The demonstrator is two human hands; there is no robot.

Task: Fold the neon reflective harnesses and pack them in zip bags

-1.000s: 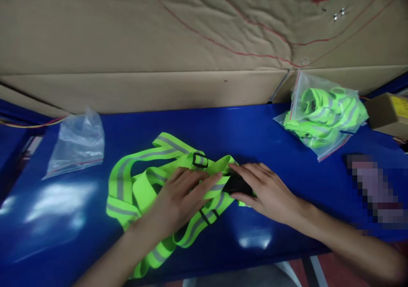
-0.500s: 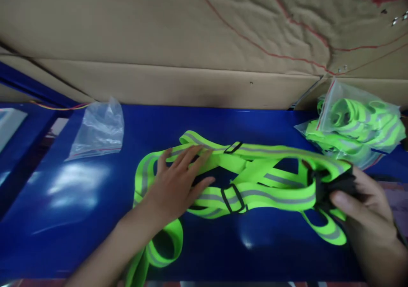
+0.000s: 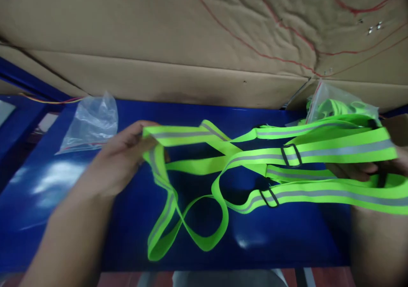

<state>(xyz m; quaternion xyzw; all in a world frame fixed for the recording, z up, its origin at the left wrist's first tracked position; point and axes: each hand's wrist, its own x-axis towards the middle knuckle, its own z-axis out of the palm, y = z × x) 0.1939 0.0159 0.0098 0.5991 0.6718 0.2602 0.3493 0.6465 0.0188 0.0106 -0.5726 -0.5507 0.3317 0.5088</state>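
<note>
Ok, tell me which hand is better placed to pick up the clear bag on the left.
Left, probably: the left hand holds the green straps at their end right beside the clear bag; the right hand holds them at the far side.

The neon-green reflective strap harness (image 3: 255,159) is running off the right edge, so its far end is being cut away. The right hand (image 3: 363,170) is sitting behind those bands, with only a few fingers peeking out between them; how it is gripping cannot be told. A black part (image 3: 380,180) beside those fingers is showing only as a sliver. The left hand (image 3: 117,159), pinching the harness's other end, is smearing with motion blur, and its forearm is leaving the bottom edge. The clear zip bag of green straps (image 3: 331,102) is lying half hidden behind the bands
</note>
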